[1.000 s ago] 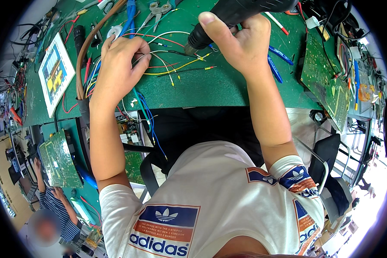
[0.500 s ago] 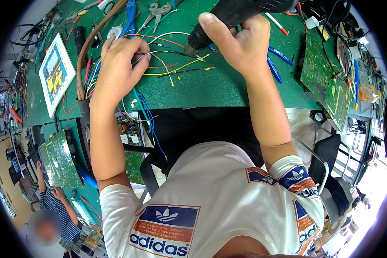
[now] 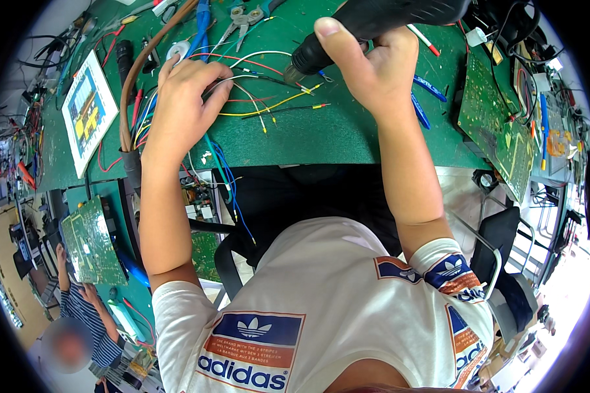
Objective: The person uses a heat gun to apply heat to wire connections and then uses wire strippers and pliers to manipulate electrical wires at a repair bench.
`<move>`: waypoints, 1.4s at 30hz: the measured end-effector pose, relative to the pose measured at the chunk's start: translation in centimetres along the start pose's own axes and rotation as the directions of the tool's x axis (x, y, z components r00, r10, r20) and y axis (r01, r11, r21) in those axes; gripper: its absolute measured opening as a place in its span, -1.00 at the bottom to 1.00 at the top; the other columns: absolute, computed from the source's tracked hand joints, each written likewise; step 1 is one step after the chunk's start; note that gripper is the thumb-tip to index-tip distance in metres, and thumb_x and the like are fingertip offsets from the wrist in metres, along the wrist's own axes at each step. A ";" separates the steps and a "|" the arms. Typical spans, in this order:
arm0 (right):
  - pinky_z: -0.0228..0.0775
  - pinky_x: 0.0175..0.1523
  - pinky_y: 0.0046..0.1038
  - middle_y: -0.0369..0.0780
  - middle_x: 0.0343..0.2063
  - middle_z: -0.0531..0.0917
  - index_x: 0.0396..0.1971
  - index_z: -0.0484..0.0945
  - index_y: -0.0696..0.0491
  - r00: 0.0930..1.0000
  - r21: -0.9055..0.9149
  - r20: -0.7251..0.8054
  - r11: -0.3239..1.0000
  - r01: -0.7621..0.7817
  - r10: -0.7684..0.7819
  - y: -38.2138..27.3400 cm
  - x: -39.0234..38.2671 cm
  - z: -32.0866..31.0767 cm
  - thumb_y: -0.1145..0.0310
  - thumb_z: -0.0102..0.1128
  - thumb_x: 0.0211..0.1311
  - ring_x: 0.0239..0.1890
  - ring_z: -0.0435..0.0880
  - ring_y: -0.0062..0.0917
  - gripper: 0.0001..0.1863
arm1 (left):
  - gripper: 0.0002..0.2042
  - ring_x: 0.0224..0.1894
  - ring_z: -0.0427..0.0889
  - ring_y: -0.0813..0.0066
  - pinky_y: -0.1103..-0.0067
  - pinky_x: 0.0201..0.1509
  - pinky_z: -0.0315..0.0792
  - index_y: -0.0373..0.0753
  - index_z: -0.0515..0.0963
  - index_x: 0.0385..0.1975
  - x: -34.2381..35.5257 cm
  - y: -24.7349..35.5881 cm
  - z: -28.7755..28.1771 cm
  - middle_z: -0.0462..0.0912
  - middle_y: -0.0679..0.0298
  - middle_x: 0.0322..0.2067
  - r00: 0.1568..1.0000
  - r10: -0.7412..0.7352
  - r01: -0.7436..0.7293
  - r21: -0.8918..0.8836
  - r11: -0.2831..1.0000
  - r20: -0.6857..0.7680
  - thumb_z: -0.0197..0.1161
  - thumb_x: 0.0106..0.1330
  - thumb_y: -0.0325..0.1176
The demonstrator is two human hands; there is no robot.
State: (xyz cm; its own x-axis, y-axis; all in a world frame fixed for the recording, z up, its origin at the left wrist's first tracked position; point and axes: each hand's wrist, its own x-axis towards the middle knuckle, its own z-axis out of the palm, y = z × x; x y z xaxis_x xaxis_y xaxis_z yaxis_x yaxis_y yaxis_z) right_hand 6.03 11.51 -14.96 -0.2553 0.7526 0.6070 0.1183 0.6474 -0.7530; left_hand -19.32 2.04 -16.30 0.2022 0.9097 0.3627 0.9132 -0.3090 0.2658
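My right hand is wrapped round a black heat gun. Its nozzle points down and left, close over the wires. My left hand pinches thin wires, including a black wire that reaches under the nozzle; the exact grip is partly hidden by the fingers. Around the nozzle fan several wire ends, among them a yellow wire and a white wire with a yellow tip. Past the left hand runs a thick brown cable.
Pliers lie at the back of the green table. A blue-handled tool lies beyond the right wrist. On the left is a picture sheet, on the right a circuit board. Another person is at the lower left.
The heat gun and my right hand have shifted slightly to the right and down. My left hand has barely moved and keeps its pinch.
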 end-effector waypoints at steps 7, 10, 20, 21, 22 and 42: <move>0.35 -0.34 -0.57 -0.33 -0.48 0.63 -0.39 0.58 0.15 0.988 0.285 -0.152 0.958 0.023 0.021 1.8 -0.5 0.3 0.44 0.37 0.21 -0.44 0.54 -0.68 -0.86 | -0.88 -0.23 0.68 0.25 0.32 0.12 0.42 -0.28 0.67 -0.30 0.2 -0.4 -0.3 0.68 0.17 -0.40 0.999 -0.029 0.030 0.030 0.999 -0.023 0.31 0.32 -0.37; 0.43 -0.30 -0.58 -0.26 -0.37 0.66 -0.25 0.60 0.21 0.978 0.225 -0.160 0.959 0.172 -0.138 2.6 -0.1 -0.1 0.38 0.42 0.23 -0.40 0.61 -0.65 -0.76 | -0.87 -0.34 0.64 0.41 0.49 -0.15 0.42 -0.31 0.66 -0.34 1.0 0.0 -1.0 0.66 0.18 -0.46 0.948 -0.298 0.316 -0.213 0.925 0.112 0.29 0.31 -0.38; 0.45 -0.11 -0.33 -0.23 -0.43 0.69 -0.17 0.63 0.14 0.876 0.053 -0.097 0.877 0.478 -0.472 1.4 -0.1 0.8 0.15 0.64 -0.01 -0.34 0.59 -0.38 -0.50 | -0.85 -0.23 0.56 0.65 0.65 -0.01 0.40 -0.33 0.65 -0.34 1.7 -4.9 -2.7 0.66 0.38 -0.36 0.863 -0.424 0.481 -0.706 0.519 0.276 0.24 0.34 -0.37; 0.46 -0.10 -0.33 -0.23 -0.42 0.69 -0.17 0.63 0.14 0.889 0.069 -0.100 0.889 0.453 -0.446 1.3 -0.1 0.8 0.15 0.64 -0.01 -0.34 0.59 -0.38 -0.50 | -0.85 -0.24 0.55 0.65 0.65 0.00 0.39 -0.33 0.65 -0.34 1.5 -4.7 -2.7 0.65 0.37 -0.36 0.861 -0.429 0.477 -0.729 0.491 0.275 0.24 0.34 -0.36; 0.46 -0.10 -0.34 -0.23 -0.42 0.69 -0.16 0.64 0.14 0.902 0.084 -0.102 0.900 0.427 -0.419 1.2 -0.2 0.8 0.15 0.64 -0.01 -0.33 0.59 -0.37 -0.49 | -0.84 -0.25 0.54 0.65 0.65 0.00 0.38 -0.32 0.65 -0.34 1.4 -4.7 -2.7 0.65 0.37 -0.37 0.859 -0.434 0.472 -0.751 0.462 0.273 0.25 0.34 -0.35; 0.47 -0.05 -0.31 -0.20 -0.33 0.77 -0.12 0.71 0.10 0.809 0.034 -0.019 0.809 0.587 -0.587 0.1 0.0 2.9 0.42 0.71 -0.29 -0.29 0.75 -0.34 -0.43 | -0.75 -0.13 0.52 0.31 0.50 0.07 0.36 -0.16 0.41 -0.50 1.3 -8.8 -3.0 0.38 0.43 -0.57 0.873 -0.300 0.384 -0.921 -0.068 0.386 0.18 0.45 -0.27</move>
State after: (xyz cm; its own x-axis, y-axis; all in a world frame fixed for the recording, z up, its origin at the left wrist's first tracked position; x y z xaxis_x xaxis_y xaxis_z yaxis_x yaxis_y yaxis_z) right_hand 3.30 11.24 -15.75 -0.2580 0.2313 0.9380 -0.0869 0.9614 -0.2609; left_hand -28.12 5.05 -15.49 0.0393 0.9934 -0.1079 -0.3098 0.1148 0.9438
